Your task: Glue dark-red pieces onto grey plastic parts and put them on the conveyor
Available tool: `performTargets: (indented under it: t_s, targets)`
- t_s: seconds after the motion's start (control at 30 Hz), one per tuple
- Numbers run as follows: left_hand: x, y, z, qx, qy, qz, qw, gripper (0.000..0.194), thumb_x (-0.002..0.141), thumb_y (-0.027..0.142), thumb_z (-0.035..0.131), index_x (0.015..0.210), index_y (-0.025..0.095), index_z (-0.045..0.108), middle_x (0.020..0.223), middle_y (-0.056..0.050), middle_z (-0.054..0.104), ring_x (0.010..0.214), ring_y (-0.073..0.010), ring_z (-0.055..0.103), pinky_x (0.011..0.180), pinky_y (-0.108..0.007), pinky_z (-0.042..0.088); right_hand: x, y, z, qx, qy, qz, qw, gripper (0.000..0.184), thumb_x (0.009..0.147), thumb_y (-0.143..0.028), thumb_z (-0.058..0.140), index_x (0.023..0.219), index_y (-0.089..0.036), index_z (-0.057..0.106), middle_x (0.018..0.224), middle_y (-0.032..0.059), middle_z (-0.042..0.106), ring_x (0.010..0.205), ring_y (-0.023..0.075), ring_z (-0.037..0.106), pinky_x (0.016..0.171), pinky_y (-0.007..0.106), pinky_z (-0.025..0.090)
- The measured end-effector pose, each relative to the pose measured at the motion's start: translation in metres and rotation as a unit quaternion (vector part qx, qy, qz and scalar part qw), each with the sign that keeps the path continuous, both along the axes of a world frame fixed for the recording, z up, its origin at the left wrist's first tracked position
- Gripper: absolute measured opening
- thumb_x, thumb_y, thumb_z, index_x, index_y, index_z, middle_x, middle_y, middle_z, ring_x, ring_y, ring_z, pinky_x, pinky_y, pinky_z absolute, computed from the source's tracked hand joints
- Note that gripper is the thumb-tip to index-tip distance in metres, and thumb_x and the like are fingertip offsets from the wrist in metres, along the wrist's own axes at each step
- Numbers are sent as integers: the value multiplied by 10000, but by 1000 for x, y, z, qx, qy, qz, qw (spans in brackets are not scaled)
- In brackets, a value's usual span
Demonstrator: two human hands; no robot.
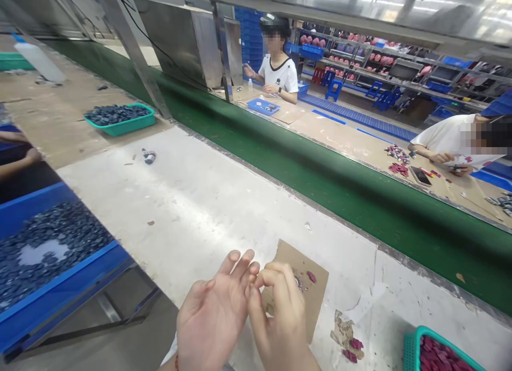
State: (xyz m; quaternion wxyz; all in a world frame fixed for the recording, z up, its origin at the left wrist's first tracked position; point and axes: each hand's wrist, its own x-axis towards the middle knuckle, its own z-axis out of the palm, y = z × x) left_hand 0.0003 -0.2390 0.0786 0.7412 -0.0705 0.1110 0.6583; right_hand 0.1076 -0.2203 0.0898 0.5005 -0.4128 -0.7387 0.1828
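My left hand (216, 317) is held palm up over the white worktable (192, 211), its fingers apart and slightly curled, and nothing lies on the palm. Beside it, my right hand (280, 312) is closed in a pinch, with thumb and forefinger against the left hand's outer fingertips. Whatever may be between them is too small to make out. Beneath the right hand lies a cardboard sheet (318, 301), carrying a dark red piece (311, 276) and some small shiny bits (298, 284) partly hidden by my knuckles. Two more red pieces (350, 356) rest on a torn cardboard scrap (340, 328).
A green basket (408, 349) of dark red pieces stands at lower right. Dark pieces fill a green tray (128, 127) and a blue bin (60, 307) on the left. A green conveyor belt (280, 158) runs behind the table; two people sit beyond it. Another person's arm (20, 163) shows at left.
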Motion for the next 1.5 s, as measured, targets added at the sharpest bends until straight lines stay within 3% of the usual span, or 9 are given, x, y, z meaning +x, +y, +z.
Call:
performTargets:
  t_s: [0.27, 0.43, 0.57, 0.97, 1.27, 1.37, 1.43, 1.47, 1.5]
  targets:
    - [-4, 2, -2, 89, -2, -12, 996, 320, 827, 317, 536, 1088, 221, 695, 1197, -79, 683, 1201, -239, 588, 1011, -323, 479, 6, 3, 3, -104, 146, 1, 984, 86, 865, -137, 583, 890, -219, 585, 788, 19, 613, 720, 155, 628, 626, 248, 546]
    - [-5, 6, -3, 206, 9, -32, 978, 466, 909, 413, 404, 1313, 266, 582, 1462, -57, 511, 1379, -229, 422, 1109, -339, 357, 6, 7, 5, -149, 206, 26, 967, 16, 878, -197, 618, 873, -211, 613, 804, 27, 643, 716, 147, 664, 621, 228, 561]
    - [-9, 8, -1, 260, 8, -58, 964, 544, 940, 421, 313, 1432, 239, 459, 1521, -77, 425, 1406, -187, 380, 1145, -325, 287, 14, 9, 7, -119, 194, 15, 974, 33, 890, -197, 610, 906, -219, 628, 827, 26, 649, 763, 145, 665, 669, 224, 564]
    - [-4, 6, 2, 282, -43, -103, 953, 520, 939, 356, 359, 1385, 150, 530, 1415, -147, 542, 1304, -211, 520, 1101, -318, 370, 33, 1, 12, 38, -2, 0, 999, 355, 906, -101, 530, 1219, -241, 620, 1019, 88, 657, 920, 212, 650, 734, 337, 564]
    - [-2, 6, 0, 292, -70, -119, 946, 559, 949, 441, 343, 1402, 162, 513, 1441, -127, 521, 1349, -191, 464, 1135, -290, 303, 29, 4, 10, 106, -18, -18, 994, 359, 859, -26, 537, 1140, -205, 671, 998, 89, 649, 894, 192, 639, 686, 297, 555]
    - [-2, 9, -2, 286, -51, -107, 951, 522, 951, 419, 379, 1383, 171, 538, 1418, -117, 547, 1323, -193, 497, 1115, -295, 342, 24, 0, 6, 65, 34, -56, 996, 314, 872, -41, 553, 1055, -244, 710, 998, 78, 658, 881, 196, 637, 723, 319, 519]
    - [-4, 10, -2, 274, -35, -97, 956, 479, 940, 399, 439, 1338, 176, 586, 1362, -110, 604, 1272, -204, 549, 1084, -303, 391, 23, -1, 5, -32, 146, -22, 988, 212, 892, -120, 580, 979, -250, 724, 968, 77, 656, 863, 200, 630, 717, 318, 509]
    - [-6, 10, -2, 259, -26, -88, 962, 449, 927, 385, 482, 1300, 177, 619, 1313, -104, 643, 1227, -211, 584, 1060, -308, 422, 24, 1, 5, -107, 229, 26, 967, 137, 898, -202, 599, 940, -247, 721, 936, 74, 649, 831, 200, 624, 694, 315, 513]
    - [-8, 10, -2, 241, -13, -76, 967, 413, 905, 367, 531, 1250, 177, 655, 1252, -96, 682, 1168, -217, 620, 1028, -312, 456, 24, 3, 5, -191, 319, 87, 924, 110, 891, -296, 612, 893, -243, 709, 893, 66, 635, 787, 196, 615, 660, 310, 518]
